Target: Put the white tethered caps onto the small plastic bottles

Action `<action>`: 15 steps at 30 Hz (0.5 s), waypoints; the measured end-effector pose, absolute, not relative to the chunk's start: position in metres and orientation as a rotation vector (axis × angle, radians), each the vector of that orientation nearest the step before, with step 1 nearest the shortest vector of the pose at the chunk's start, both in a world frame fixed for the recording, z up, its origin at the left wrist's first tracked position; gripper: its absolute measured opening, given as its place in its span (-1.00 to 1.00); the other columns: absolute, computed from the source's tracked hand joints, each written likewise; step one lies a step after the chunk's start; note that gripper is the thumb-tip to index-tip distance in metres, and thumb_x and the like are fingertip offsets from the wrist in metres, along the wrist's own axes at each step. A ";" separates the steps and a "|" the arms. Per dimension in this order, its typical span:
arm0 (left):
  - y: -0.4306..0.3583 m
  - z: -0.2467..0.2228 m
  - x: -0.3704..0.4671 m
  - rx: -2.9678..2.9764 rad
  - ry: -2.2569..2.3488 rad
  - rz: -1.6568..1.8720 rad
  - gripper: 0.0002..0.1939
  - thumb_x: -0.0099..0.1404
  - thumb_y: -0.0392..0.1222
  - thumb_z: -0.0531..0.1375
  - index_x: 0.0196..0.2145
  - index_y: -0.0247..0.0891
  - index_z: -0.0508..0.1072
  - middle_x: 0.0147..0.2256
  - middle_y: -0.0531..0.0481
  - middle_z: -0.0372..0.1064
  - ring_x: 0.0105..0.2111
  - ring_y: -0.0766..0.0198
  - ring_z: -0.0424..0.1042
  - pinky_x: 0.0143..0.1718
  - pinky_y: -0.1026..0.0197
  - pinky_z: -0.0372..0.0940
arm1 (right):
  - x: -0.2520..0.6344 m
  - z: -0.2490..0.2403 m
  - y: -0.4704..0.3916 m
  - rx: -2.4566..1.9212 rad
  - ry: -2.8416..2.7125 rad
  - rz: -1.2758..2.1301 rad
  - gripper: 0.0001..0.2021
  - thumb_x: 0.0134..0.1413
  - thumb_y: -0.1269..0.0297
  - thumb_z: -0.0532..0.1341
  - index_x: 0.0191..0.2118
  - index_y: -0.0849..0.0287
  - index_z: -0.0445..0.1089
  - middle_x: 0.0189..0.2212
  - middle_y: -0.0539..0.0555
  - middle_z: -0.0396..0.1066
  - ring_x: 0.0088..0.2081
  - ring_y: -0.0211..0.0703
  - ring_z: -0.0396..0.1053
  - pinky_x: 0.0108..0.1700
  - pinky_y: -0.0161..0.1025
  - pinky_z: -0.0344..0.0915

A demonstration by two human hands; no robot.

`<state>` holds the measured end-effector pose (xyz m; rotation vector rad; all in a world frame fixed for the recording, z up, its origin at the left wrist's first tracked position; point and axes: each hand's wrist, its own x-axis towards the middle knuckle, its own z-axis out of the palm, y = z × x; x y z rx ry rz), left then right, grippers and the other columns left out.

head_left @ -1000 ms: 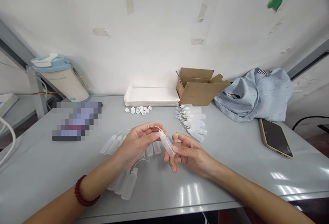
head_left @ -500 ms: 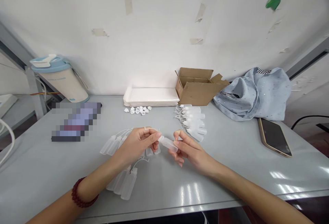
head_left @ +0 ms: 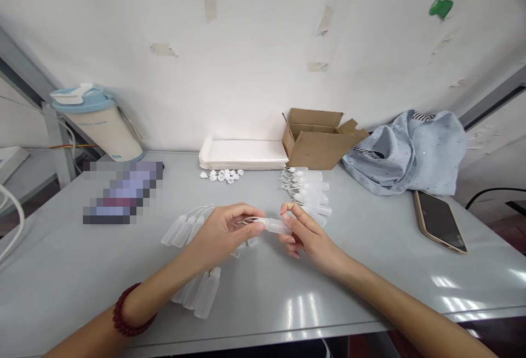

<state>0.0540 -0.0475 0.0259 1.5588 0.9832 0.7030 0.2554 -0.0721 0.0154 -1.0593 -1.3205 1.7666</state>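
Observation:
A small translucent squeeze bottle (head_left: 278, 226) is held nearly level between both hands, above the desk. My left hand (head_left: 236, 229) pinches its neck end, where a thin white tube bends back toward the palm. The base end sits in the fingers of my right hand (head_left: 304, 232). Similar bottles (head_left: 207, 295) with thin tubes lie below my left forearm, and more bottles (head_left: 181, 230) lie behind it, partly hidden by my hand. Another pile of bottles (head_left: 310, 188) lies beyond my right hand. Several small white caps (head_left: 222, 175) are scattered further back.
Against the wall stand a stack of white padded envelopes (head_left: 246, 154) and an open cardboard box (head_left: 318, 147). At right are a light blue cloth bag (head_left: 431, 152) and a phone (head_left: 439, 221). A tumbler (head_left: 102, 122) and a blurred-out flat item (head_left: 125, 191) are at left.
The bottle has swung from a tilt to nearly level and shifted slightly right with both hands. Its tube now lies back inside my left hand. The view has shifted a little.

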 end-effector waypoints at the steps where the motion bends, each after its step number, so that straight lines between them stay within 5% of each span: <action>1: -0.047 0.026 0.053 1.554 0.986 0.649 -0.75 0.25 -0.02 0.18 -0.30 -0.27 0.50 -0.41 0.02 0.42 -0.40 0.29 0.40 -0.35 0.27 0.28 | 0.255 0.017 -0.073 -1.069 -1.347 1.743 -0.76 0.25 -0.01 -0.03 -0.25 0.06 0.01 -0.61 -0.20 -0.04 -0.60 -0.38 -0.13 -0.51 -0.38 -0.03; 5: -0.047 0.027 0.053 1.583 0.985 0.538 -0.62 0.32 0.04 0.08 -0.44 -0.31 0.47 -0.49 0.03 0.40 -0.45 0.31 0.40 -0.34 0.26 0.28 | 0.255 0.019 -0.074 -1.115 -1.415 1.671 -0.74 0.26 -0.03 -0.05 -0.26 0.06 0.02 -0.62 -0.21 -0.08 -0.59 -0.37 -0.13 -0.52 -0.39 -0.05; 15: -0.051 0.023 0.055 2.089 0.931 0.664 -0.81 0.30 -0.19 0.11 -0.35 -0.27 0.50 -0.47 0.05 0.35 -0.47 0.35 0.27 -0.40 0.30 0.17 | 0.257 0.016 -0.070 -1.208 -1.296 1.777 -0.76 0.25 0.01 -0.02 -0.29 0.06 0.05 -0.68 -0.23 -0.09 -0.66 -0.41 -0.15 -0.64 -0.46 0.00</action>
